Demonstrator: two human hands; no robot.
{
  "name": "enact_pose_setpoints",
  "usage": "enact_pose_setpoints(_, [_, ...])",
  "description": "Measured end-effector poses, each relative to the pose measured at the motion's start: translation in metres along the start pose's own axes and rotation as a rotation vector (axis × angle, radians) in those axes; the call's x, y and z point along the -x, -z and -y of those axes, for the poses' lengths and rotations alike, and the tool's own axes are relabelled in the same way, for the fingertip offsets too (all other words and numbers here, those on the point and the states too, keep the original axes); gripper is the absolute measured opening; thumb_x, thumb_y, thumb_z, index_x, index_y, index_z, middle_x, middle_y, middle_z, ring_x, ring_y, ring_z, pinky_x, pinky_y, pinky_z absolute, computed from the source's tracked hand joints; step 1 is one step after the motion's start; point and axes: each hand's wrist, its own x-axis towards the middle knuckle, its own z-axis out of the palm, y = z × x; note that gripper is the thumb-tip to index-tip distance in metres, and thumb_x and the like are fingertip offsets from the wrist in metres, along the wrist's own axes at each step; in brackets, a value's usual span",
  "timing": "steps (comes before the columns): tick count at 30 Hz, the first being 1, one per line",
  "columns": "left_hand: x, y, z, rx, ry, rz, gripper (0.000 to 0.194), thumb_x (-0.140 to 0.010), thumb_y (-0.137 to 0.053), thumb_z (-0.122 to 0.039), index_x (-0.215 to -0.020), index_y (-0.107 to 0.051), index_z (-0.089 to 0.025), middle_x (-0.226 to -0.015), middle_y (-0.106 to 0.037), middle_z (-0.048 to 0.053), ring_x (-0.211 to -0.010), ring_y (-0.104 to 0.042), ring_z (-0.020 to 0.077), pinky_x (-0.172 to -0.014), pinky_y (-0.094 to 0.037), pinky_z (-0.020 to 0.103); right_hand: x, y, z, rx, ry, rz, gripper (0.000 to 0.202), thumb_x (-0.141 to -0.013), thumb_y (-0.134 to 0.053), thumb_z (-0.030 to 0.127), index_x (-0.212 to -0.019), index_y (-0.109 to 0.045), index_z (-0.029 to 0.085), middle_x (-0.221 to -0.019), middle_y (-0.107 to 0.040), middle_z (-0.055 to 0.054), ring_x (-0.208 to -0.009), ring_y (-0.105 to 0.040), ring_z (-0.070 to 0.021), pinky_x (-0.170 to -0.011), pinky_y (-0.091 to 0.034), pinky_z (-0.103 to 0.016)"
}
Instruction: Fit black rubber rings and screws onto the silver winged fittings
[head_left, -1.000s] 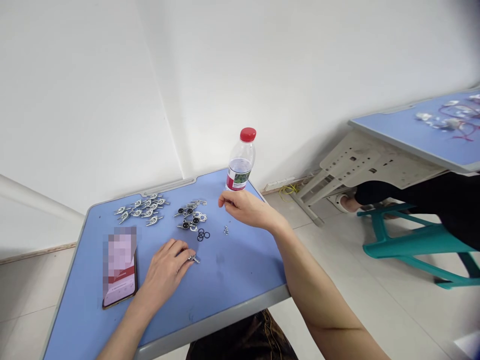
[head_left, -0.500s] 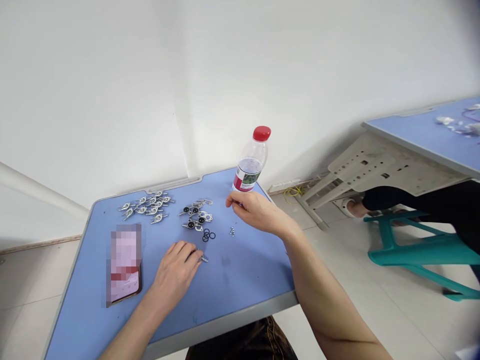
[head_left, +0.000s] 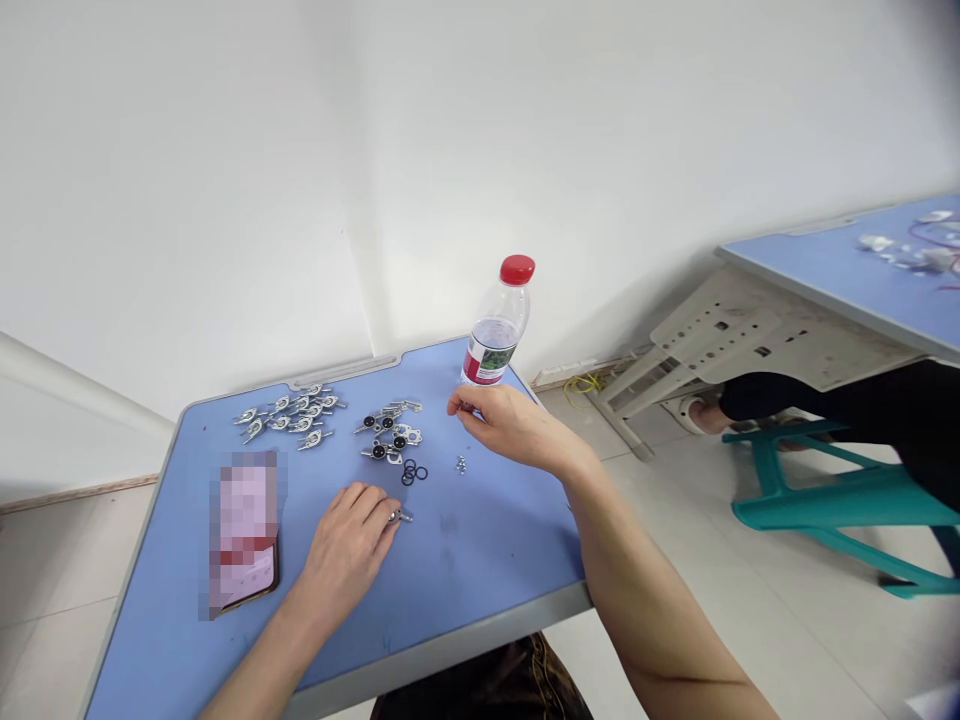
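Note:
My left hand (head_left: 354,540) rests low over the blue table, its fingers closed on a small silver metal part (head_left: 403,516) whose pin-like end sticks out to the right. In front of the bottle's base, my right hand (head_left: 504,418) is raised with thumb and fingers pinched; whatever is between them cannot be made out. Several black rubber rings (head_left: 411,472) lie between the hands. Beside them sits a small group of tiny screws (head_left: 461,465). Behind the rings is a cluster of metal parts with black round pieces (head_left: 386,435).
Farther left lies a pile of silver metal fittings (head_left: 300,412). A phone (head_left: 247,540) with a blurred screen is at the table's left. The red-capped bottle (head_left: 491,345) stands near the back edge. To the right are another table (head_left: 840,260), a teal stool (head_left: 825,500) and a seated person's legs.
The metal part under my left fingers now shows a little more. Both hands keep nearly the same pose, and the whole view has shifted slightly.

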Motion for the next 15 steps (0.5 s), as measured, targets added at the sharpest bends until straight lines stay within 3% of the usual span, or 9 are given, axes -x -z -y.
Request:
enact_pose_setpoints(6, [-0.0011,0.0004,0.0060,0.125,0.109,0.014,0.013,-0.089,-0.053,-0.022,-0.099,-0.061,-0.021,-0.092,-0.062,0.004,-0.086,-0.057,0.0197,-0.077,-0.048,0.036,0.0005,-0.0001,0.0026,0.011,0.003,0.011,0.020,-0.085,-0.044,0.011,-0.090,-0.062,0.017,-0.080,-0.067,-0.004,-0.063,-0.054,-0.0136,-0.058,-0.035,-0.025])
enact_pose_setpoints(15, [-0.0019,0.0026,0.0080,0.181,0.144,0.061,0.019,-0.085,-0.061,-0.028,-0.103,-0.060,-0.023,-0.093,-0.063,0.003,-0.086,-0.058,0.0202,-0.075,-0.048,0.034,-0.0001,0.0000,0.0017,0.014,-0.010,0.013,0.020,-0.086,-0.044,0.012,-0.091,-0.062,0.017,-0.078,-0.066,-0.003,-0.064,-0.054,-0.0135,-0.059,-0.035,-0.024])
